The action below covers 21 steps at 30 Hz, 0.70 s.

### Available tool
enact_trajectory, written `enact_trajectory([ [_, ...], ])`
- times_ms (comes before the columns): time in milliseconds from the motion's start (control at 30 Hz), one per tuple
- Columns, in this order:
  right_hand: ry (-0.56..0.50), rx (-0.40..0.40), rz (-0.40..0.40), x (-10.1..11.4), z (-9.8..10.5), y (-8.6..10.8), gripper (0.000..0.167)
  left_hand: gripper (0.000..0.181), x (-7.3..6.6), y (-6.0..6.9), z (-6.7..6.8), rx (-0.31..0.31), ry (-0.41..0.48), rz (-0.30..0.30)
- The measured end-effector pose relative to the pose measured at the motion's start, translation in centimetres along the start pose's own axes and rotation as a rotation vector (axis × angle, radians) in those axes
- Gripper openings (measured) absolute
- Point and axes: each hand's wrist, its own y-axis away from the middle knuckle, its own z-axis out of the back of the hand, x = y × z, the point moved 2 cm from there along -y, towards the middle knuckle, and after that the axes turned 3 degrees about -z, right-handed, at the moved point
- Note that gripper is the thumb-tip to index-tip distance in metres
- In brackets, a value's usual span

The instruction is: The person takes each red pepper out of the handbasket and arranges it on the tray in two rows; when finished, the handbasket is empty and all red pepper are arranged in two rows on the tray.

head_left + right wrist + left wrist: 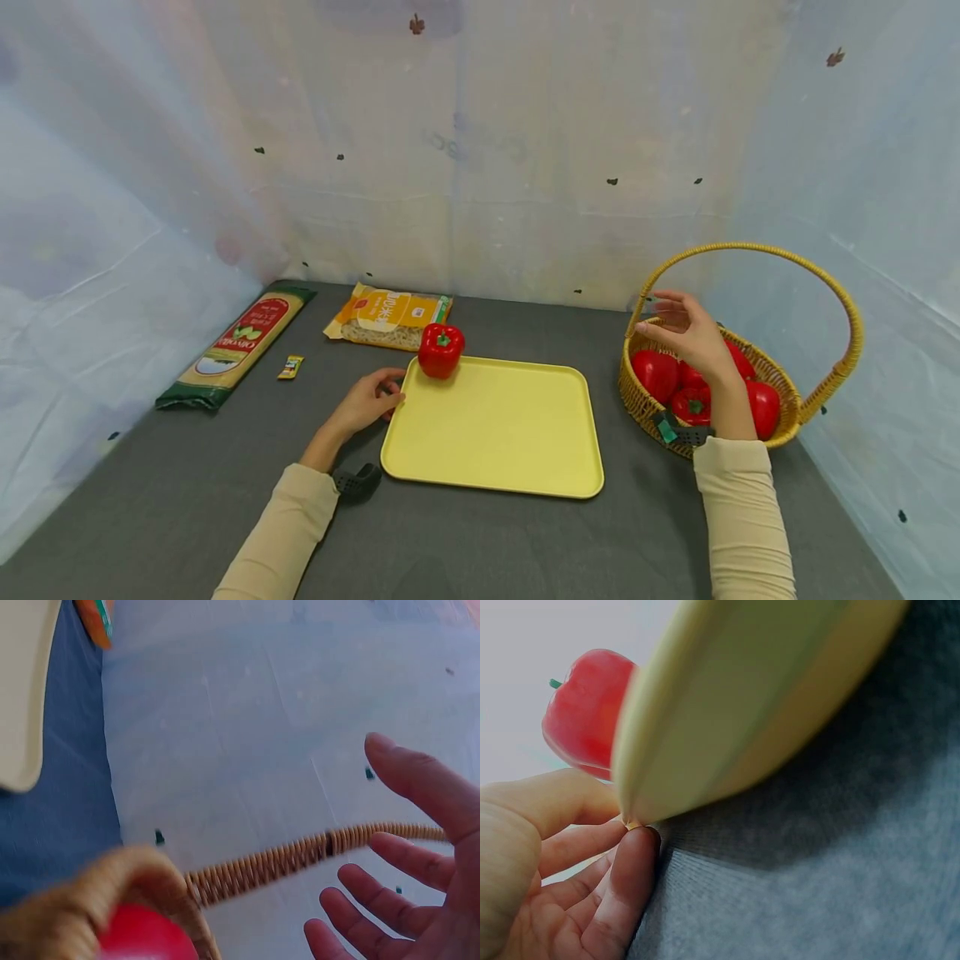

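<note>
A yellow tray (495, 429) lies on the dark table, one red bell pepper (441, 351) standing at its back left corner. My left hand (367, 402) pinches the tray's left edge; the left wrist view shows thumb and fingers (634, 866) meeting at the rim (641, 802). Over the wicker basket (637, 404) at the right, which holds several red peppers (655, 375), is my right hand (693, 337), fingers spread and holding nothing. In the right wrist view that hand (420, 877) is beside the basket's handle (262, 874); contact with it cannot be told.
Behind the tray lies an orange and clear bag (390, 317). A long green and tan package (238, 343) rests at the left, near a small yellow packet (290, 367). Pale sheeting (525, 167) hangs behind the table, and the basket's tall handle (847, 317) arches up at the right.
</note>
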Motion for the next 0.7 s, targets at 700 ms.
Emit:
enact_trajectory([
  [700,0.102,0.019,-0.111,-3.1,3.6,-1.1,0.07,0.044,-0.3,0.1,0.0,0.002,0.0,0.008],
])
